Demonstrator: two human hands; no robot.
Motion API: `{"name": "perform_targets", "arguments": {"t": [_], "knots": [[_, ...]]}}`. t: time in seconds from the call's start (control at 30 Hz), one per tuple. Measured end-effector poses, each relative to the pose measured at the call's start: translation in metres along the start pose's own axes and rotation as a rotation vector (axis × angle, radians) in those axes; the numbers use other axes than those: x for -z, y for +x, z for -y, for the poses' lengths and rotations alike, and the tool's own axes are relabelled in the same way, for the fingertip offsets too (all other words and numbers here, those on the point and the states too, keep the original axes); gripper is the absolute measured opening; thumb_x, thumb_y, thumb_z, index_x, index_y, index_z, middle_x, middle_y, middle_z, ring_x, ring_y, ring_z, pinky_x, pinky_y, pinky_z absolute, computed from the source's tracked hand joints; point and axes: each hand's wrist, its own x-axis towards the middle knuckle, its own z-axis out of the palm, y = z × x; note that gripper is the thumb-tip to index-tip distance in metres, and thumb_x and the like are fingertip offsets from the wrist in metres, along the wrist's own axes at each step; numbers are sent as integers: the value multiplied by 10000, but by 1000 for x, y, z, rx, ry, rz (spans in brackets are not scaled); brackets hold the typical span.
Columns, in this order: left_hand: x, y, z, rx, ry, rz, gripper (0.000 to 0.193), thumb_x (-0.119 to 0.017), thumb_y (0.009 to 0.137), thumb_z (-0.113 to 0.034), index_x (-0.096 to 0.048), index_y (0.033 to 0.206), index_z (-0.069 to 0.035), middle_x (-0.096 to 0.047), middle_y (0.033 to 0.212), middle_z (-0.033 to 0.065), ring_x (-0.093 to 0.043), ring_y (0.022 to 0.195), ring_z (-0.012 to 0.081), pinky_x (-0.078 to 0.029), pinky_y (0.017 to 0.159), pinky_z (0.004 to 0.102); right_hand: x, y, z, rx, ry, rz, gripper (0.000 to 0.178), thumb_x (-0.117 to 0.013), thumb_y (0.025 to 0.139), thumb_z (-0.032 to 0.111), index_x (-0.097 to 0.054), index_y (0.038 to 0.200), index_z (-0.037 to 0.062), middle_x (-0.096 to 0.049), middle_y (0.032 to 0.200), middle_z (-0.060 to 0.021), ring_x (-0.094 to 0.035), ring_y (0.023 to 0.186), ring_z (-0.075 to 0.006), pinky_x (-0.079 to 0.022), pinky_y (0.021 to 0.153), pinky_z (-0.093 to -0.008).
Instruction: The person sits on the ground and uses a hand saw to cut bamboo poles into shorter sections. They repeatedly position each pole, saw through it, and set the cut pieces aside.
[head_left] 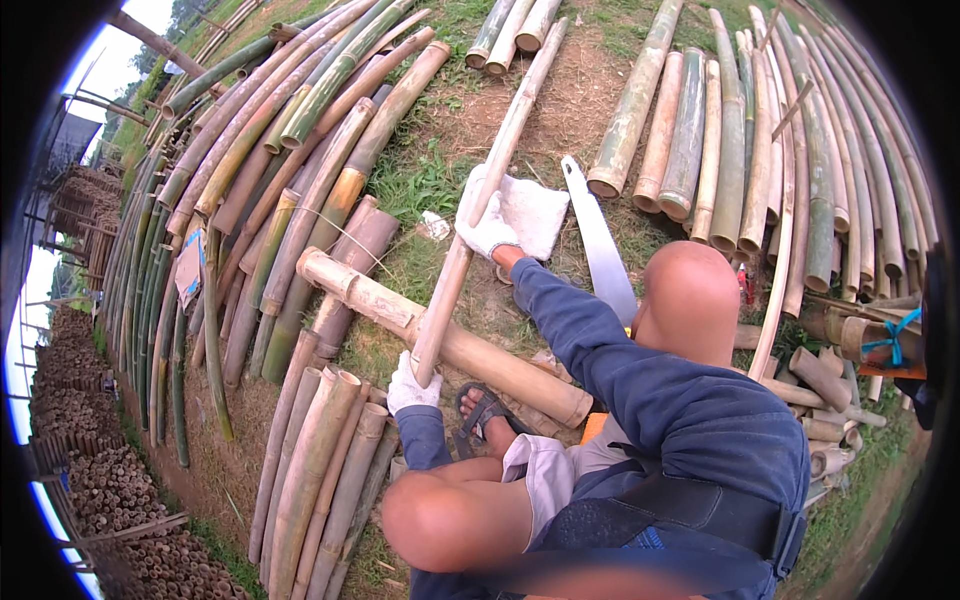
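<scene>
Both my hands wear white gloves and hold one long, pale bamboo pole (447,290), which slants away from me toward the far top. My right hand (487,226) is closed around it further along. At the near end, my left hand (412,386) grips the pole from the left side. Under the pole lies a thick bamboo log (485,362), crosswise in front of my foot; the pole crosses over it. A hand saw (600,245) with a silver blade lies on the ground right of my right hand, its handle mostly hidden by my knee. Beside it is a white cushion-like pad (533,218).
Long bamboo poles (340,150) are heaped at the left, with more rows (690,140) at the far right. Shorter bamboo pieces (318,480) lie near my left knee. Cut offcuts (825,380) are piled at the right. Stacked bamboo (100,490) stands along the left edge.
</scene>
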Motion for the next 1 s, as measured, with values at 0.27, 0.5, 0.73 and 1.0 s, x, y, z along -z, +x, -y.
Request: {"name": "perform_targets", "arguments": {"t": [0.27, 0.5, 0.73, 1.0], "knots": [[-3, 11, 16, -76, -133, 75, 620, -866, 755, -316, -624, 1284, -101, -722, 1165, 199, -700, 1085, 408, -565, 929, 476, -15, -17, -11, 60, 166, -172, 1290, -833, 793, 612, -131, 1663, -31, -443, 1571, -323, -500, 1425, -413, -431, 1163, -474], [-9, 21, 43, -84, -227, 218, 778, -892, 727, -321, -573, 1393, -77, -706, 1269, 189, -687, 1178, 364, -541, 1008, 418, -42, -14, -24, -282, 1239, 335, 537, -876, 874, 233, -575, 1286, 67, -640, 1020, -73, -652, 921, -259, -594, 821, -472], [5, 54, 21, -74, -143, 329, 867, -897, 713, -404, -540, 1456, -136, -717, 1296, 191, -695, 1194, 379, -546, 1024, 437, -15, -2, -21, -287, 1263, 143, 512, -876, 894, 284, -599, 1276, 86, -652, 1042, -55, -653, 899, -245, -599, 803, -502], [-4, 50, -31, -289, -285, -87, 765, -918, 739, -413, -617, 1390, -147, -681, 1291, 199, -642, 1229, 418, -528, 1046, 472, 6, 38, -28, -199, 1162, 36, 516, -842, 918, 330, -608, 1298, 69, -691, 1036, -79, -703, 886, -250, -616, 740, -477]]}}
